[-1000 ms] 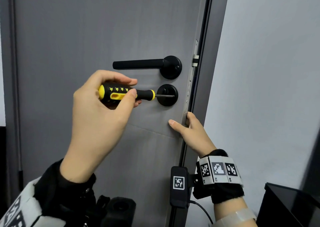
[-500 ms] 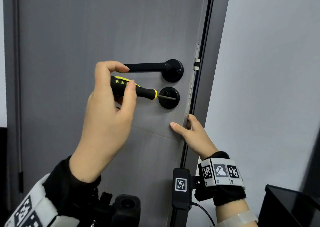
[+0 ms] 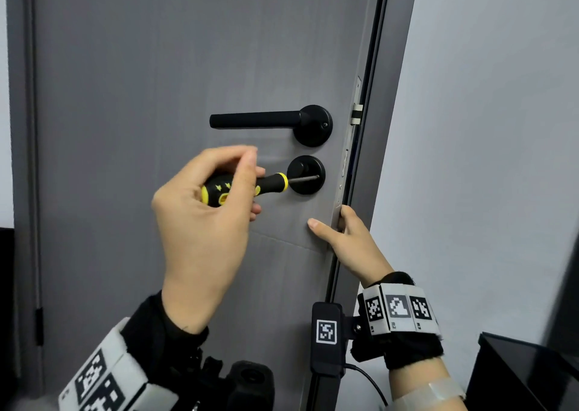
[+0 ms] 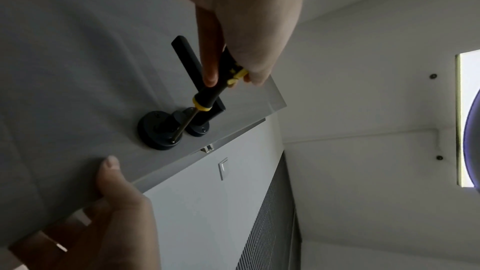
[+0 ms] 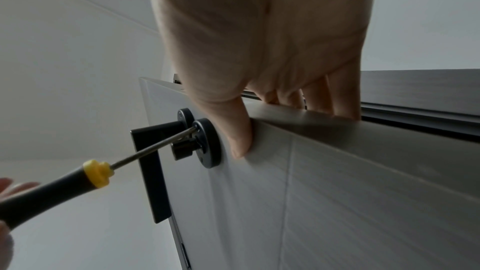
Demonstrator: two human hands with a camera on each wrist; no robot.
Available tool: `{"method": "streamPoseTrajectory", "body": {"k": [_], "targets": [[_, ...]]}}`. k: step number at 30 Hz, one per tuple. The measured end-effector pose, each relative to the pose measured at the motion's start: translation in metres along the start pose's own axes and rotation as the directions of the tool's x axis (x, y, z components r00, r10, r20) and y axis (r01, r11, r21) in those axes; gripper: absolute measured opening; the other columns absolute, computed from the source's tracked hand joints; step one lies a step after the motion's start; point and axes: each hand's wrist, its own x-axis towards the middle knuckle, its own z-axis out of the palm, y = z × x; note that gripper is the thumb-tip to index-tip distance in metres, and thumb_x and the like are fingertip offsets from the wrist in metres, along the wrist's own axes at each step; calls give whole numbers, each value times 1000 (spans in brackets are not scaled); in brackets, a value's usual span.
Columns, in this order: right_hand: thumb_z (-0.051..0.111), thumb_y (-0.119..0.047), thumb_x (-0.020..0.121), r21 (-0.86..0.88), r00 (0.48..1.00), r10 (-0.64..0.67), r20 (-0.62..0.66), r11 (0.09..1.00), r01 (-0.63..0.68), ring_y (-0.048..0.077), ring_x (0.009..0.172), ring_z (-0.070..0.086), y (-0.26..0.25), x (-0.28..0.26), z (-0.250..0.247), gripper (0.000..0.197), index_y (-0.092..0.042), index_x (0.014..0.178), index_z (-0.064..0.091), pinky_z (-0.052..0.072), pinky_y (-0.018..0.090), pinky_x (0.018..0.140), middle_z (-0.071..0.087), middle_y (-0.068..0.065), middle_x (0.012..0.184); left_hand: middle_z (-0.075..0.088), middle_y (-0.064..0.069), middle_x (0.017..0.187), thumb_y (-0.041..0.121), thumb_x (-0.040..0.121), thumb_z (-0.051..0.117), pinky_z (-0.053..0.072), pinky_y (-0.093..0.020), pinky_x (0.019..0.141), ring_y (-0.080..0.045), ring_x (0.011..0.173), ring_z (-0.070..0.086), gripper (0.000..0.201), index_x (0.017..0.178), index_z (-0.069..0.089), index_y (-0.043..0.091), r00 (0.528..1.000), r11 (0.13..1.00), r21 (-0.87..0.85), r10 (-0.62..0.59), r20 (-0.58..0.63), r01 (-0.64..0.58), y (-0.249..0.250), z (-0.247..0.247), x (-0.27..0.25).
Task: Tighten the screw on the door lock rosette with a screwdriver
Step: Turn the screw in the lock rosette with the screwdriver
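Gripping the black-and-yellow screwdriver [image 3: 247,185] by its handle with curled fingers, the left hand [image 3: 203,222] holds its tip against the round black rosette [image 3: 306,175] just below the door handle [image 3: 266,120]. The right hand [image 3: 347,241] clasps the door [image 3: 156,81] edge, thumb flat on its face, fingers wrapped behind.

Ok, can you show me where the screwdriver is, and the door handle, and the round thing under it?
screwdriver [image 3: 272,183], head view, on the black neck of its grip.
door handle [image 3: 253,120], head view, middle of the black lever.
lock rosette [image 3: 311,188], head view, lower part of the round black plate.
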Motion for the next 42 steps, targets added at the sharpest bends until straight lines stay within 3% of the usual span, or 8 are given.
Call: {"method": "streamPoseTrajectory", "body": {"k": [6,13,19,24,30,34,39,42], "targets": [[66,-37,80,-7,1000,8,0,1000,-8,18,111,61,2,2,-1,47,-17,119,51,47,44,102,65,-3,119,59,0,94,7,83,59,46,-10,71,-13,82,64,35,111,54,28,978,979,169,77,195,-110,2,-10,7],[65,-38,80,-18,1000,8,6,1000,-8,19,111,60,1,3,-1,47,-17,119,50,47,45,101,64,-3,119,64,0,51,51,92,44,43,-27,51,-3,40,56,28,84,57,27,982,924,382,-49,184,-25,16,-8,16],[66,-40,77,-9,1000,4,6,1000,-3,20,108,62,2,2,0,48,-17,117,52,48,46,99,66,-2,115,60,-16,68,33,90,52,43,-39,52,-29,55,50,5,90,56,32,962,927,373,-144,233,48,16,-16,17],[65,-36,81,-8,1000,5,3,1000,-5,19,106,63,1,2,0,43,-17,117,53,48,45,99,67,-2,113,65,7,63,17,83,65,35,-7,39,-8,38,49,16,91,66,30,902,935,302,-285,325,187,10,-28,29],[66,-35,81,-3,1000,5,3,1000,-5,19,109,62,-1,0,0,44,-15,118,52,47,44,101,66,-1,117,69,11,55,53,86,51,38,-13,36,-6,27,45,23,85,62,32,930,910,375,-281,238,179,14,-19,25],[65,-36,81,-17,1000,12,4,1000,-12,21,107,62,-2,-1,0,42,-16,116,52,48,46,99,66,0,114,66,-2,56,37,90,50,36,-24,46,-5,33,43,12,86,60,34,940,908,384,-266,214,169,8,-22,25],[65,-35,82,-19,1000,17,5,1000,-17,19,109,61,-4,-2,0,44,-16,118,51,48,45,100,65,-1,117,63,1,69,15,80,69,36,-6,40,-6,41,51,12,83,62,24,919,930,332,-262,293,159,10,-25,24],[65,-34,82,-15,1000,17,6,1000,-17,19,110,61,-5,-2,0,44,-15,120,50,47,44,101,64,-1,118,63,6,66,31,77,72,40,-15,50,-3,46,51,11,82,64,28,934,928,331,-257,246,169,10,-22,24]]}}
